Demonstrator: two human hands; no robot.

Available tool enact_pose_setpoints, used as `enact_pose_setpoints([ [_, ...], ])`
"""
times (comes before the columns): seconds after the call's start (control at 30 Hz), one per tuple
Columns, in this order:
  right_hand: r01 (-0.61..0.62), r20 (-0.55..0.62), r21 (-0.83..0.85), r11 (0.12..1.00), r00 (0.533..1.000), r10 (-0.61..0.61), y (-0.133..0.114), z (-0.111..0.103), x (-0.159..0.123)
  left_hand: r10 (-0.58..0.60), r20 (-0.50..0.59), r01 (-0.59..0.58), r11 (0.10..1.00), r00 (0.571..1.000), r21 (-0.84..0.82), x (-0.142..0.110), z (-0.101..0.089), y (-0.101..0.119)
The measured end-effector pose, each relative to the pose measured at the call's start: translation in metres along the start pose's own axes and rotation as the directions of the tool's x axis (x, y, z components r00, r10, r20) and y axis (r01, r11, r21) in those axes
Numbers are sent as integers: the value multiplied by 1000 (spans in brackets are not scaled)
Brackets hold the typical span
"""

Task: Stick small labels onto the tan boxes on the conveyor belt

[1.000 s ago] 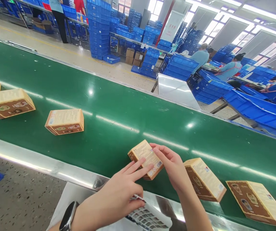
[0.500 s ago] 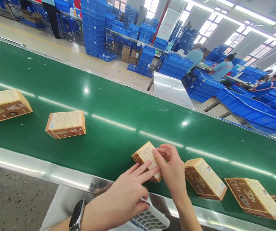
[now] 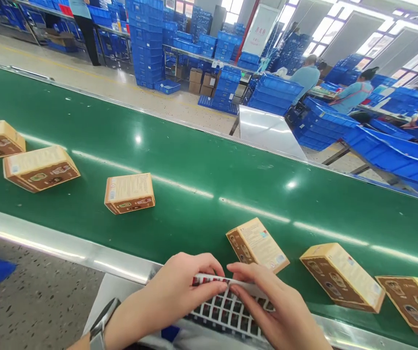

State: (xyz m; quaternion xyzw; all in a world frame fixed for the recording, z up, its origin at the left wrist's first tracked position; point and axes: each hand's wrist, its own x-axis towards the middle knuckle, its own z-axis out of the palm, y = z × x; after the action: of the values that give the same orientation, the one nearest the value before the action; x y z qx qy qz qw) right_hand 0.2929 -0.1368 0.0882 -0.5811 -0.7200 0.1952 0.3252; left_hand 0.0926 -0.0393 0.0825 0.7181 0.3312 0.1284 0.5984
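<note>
A white sheet with a grid of small dark and red squares [image 3: 223, 311], looking like a label sheet, is held low in front of me at the belt's near edge. My left hand [image 3: 178, 291] pinches its upper edge between thumb and fingers. Close beside it, my right hand [image 3: 278, 304] has its thumb and fingertips closed on the same edge; whether a single label is between them I cannot tell. Just beyond my right hand, a brown and cream printed carton [image 3: 258, 245] lies on the green conveyor belt [image 3: 190, 223], its near end partly behind my fingers.
More matching cartons lie along the belt: one left of centre [image 3: 130, 192], others at far left [image 3: 44, 167] and right [image 3: 343, 277]. A metal rail [image 3: 121, 265] edges the belt. Beyond stand stacked blue crates [image 3: 145, 43], a metal-topped table [image 3: 263, 129] and several people at benches.
Both hands have left the carton and drawn back to the sheet, which my left hand held before. The cartons appear further right in view.
</note>
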Motion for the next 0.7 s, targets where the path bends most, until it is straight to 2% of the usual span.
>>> enact_pose_setpoints([
  [0.17, 46, 106, -14, 999, 993, -45, 6, -2, 6, -62, 7, 62, 998, 998, 15, -7, -6, 3],
  [0.3, 111, 65, -102, 989, 992, -104, 0, -3, 14, -64, -16, 64, 997, 998, 38, -11, -6, 4],
  [0.43, 288, 34, -250, 924, 957, -289, -3, 4, 20, -50, -49, 52, 998, 998, 29, -11, -4, 5],
  [0.5, 330, 3, -313, 890, 938, -347, -2, 7, 20, -58, -81, 59, 998, 995, 19, -11, -4, 5],
  [0.6, 316, -5, -258, 913, 945, -328, -1, 8, 19, -95, -133, 95, 995, 987, -8, -10, -6, 4],
  [0.7, 153, 35, -24, 988, 988, -152, 3, 4, 30, -95, -154, 98, 995, 983, 12, -13, -13, 0],
])
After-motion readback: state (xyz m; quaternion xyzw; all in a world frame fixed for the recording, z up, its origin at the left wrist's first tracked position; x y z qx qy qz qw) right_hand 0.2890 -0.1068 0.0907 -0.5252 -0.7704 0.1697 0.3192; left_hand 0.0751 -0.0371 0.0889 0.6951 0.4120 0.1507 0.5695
